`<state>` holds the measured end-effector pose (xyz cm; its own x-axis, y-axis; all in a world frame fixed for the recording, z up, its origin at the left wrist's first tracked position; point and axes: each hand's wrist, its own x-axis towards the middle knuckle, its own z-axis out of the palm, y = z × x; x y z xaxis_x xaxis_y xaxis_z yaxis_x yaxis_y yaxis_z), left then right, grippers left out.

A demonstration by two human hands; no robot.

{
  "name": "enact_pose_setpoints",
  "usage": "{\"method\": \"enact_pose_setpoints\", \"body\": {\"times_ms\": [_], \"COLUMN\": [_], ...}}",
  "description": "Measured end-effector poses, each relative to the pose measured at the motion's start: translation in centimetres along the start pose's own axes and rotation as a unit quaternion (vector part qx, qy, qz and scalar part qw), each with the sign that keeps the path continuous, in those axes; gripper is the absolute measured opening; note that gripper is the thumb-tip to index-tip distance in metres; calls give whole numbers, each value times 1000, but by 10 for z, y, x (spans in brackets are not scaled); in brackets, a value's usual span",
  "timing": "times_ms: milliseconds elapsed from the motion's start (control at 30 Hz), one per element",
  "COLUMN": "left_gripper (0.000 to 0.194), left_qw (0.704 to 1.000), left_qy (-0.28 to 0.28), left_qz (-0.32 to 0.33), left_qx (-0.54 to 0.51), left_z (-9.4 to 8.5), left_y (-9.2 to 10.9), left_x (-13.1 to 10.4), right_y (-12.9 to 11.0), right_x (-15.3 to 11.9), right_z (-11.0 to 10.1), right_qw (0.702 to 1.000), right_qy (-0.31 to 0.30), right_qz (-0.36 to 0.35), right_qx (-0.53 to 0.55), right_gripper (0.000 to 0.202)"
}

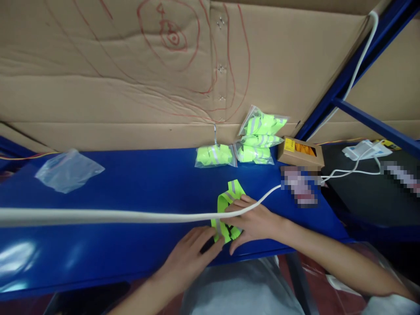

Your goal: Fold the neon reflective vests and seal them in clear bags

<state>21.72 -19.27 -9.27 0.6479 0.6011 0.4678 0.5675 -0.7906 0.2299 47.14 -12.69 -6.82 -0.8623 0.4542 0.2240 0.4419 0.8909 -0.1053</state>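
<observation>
A neon yellow-green reflective strap with grey stripes and black parts lies loosely looped on the blue table, near its front edge. At the strap's lower left edge, the thumb and fingertips of my left hand close in a pinch on it. My right hand rests over the strap's right side, its fingers stretched across the band and the thumb apart, pointing down. Part of the strap is hidden under the right hand. A white cable passes in front of the strap and the right fingers in my view.
Behind the strap lie a clear bag of neon straps and a stack of similar bags. A small cardboard box stands beside them. An empty plastic bag lies at left. A cardboard wall backs the blue table.
</observation>
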Motion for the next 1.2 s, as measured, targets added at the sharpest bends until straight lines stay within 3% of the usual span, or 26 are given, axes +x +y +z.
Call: {"method": "enact_pose_setpoints", "body": {"times_ms": [133, 500, 800, 933, 1067, 1200], "left_gripper": [20, 34, 27, 28, 18, 12], "left_qw": [998, 995, 992, 996, 976, 956], "left_qy": [15, -26, -57, -69, -13, 10], "left_qz": [9, 82, 100, 30, -64, -137], "left_qx": [62, 48, 47, -46, -207, -260], "left_z": [0, -5, -7, -8, -11, -9], "left_y": [6, -12, -10, -12, -5, 7], "left_x": [11, 1, 17, 19, 22, 19], "right_y": [-1, 1, 4, 8, 11, 12], "right_x": [0, 3, 1, -13, -26, -25], "right_z": [2, -3, -8, -14, -18, -14], "right_qw": [1000, 1000, 999, 997, 994, 996], "right_qy": [11, -6, -37, -27, -2, 13], "right_qz": [18, 19, 13, -26, -22, 1], "right_qx": [-8, -22, 22, 74, 105, 90], "right_gripper": [75, 71, 74, 76, 64, 62]}}
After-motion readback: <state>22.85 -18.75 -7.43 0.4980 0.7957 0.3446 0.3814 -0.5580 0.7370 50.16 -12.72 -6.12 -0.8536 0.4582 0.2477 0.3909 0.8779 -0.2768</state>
